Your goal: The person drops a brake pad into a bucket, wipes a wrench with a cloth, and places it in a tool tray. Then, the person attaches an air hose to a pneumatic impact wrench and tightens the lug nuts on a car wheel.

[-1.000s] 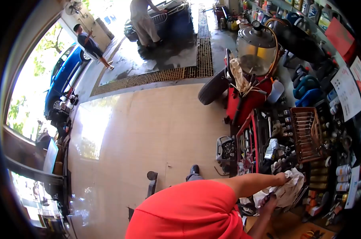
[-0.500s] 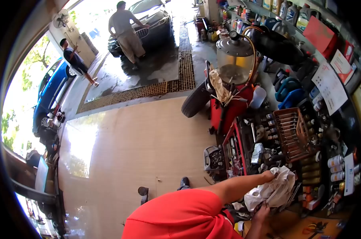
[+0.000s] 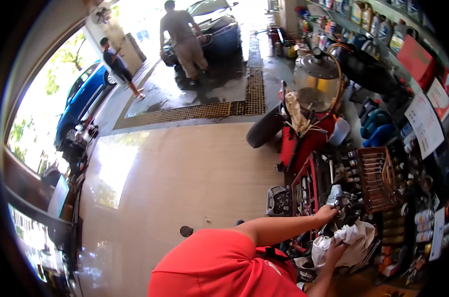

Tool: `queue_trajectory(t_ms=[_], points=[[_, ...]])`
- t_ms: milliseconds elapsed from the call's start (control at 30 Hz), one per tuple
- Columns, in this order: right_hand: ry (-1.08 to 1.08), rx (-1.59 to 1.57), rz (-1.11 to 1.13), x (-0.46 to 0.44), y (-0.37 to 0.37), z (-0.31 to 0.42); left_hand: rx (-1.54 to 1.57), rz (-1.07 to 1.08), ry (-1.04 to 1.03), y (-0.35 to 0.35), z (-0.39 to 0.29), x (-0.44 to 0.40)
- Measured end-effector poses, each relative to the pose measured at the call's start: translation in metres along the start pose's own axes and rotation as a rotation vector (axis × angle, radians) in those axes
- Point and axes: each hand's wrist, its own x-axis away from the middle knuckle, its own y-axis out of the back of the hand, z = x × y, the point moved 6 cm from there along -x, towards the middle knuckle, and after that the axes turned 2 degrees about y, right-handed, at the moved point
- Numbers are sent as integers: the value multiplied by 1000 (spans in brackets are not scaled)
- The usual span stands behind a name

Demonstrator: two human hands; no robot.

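Note:
My left hand is at the cluttered bench with its fingers curled down. It is right by a silver-grey object that looks like a power tool or metal part. What lies under the fingers is too small and blurred to make out. Closer to me, my right hand grips a crumpled white cloth at its near side. The cloth lies bunched over dark items on the bench.
A tray of wrenches sits beyond the hands. A red tool drawer, a machine with a clear tank and a tire stand further left. Spray cans line the right. One person is by a car; another person stands farther left.
My left hand has let go of the cloth and moved away to the silver-grey object. My right hand stays on the cloth. The view has shifted slightly; the person at the car has turned.

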Motion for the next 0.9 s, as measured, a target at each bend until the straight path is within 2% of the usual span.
queue_trajectory(t_ms=[33,100,133,200,267,300,333,367,400,467,500,533,600,633,700,733,800,833,867,900], points=[[14,-8,13,1,-4,-13,-54,-10,7,5,3,-1],[-353,-385,286,2,-29,-79,-141,-75,-74,12,2,2],[-441,-181,200,-5,-16,-99,-244,-129,-154,18,-2,1],[-409,-576,116,-30,47,-28,-382,-198,-262,10,1,3],[-307,-844,282,-36,69,26,-167,7,-104,-19,-4,18],[-344,-831,535,-34,58,36,34,79,-145,-40,-1,20],[-115,-625,332,-24,34,9,234,154,-187,-64,5,22],[10,-547,185,-28,24,17,259,189,-141,-83,12,22],[131,-463,38,-31,20,25,116,80,-93,-82,5,23],[-70,-579,109,-37,0,-5,405,209,-120,-96,16,7],[-10,-482,25,-42,3,-12,446,247,-6,-93,12,15],[-213,-513,144,-52,20,20,439,244,1,-95,9,24],[-173,-545,96,-61,41,54,172,160,-111,-84,0,40],[-172,-549,91,-62,33,48,167,161,-116,-82,0,40],[-208,-287,-61,-70,26,13,117,166,-271,-86,-5,42],[-484,-239,88,-77,20,-16,67,176,-426,-92,-5,45],[-480,-149,38,-79,19,-77,157,243,-592,-94,-31,70],[-345,-338,-180,-76,41,-54,101,167,-507,-80,-40,55],[-349,-336,-185,-66,26,-73,56,95,-407,-69,-40,41],[-71,-279,-15,-54,17,-59,296,83,-256,-61,-33,20]])
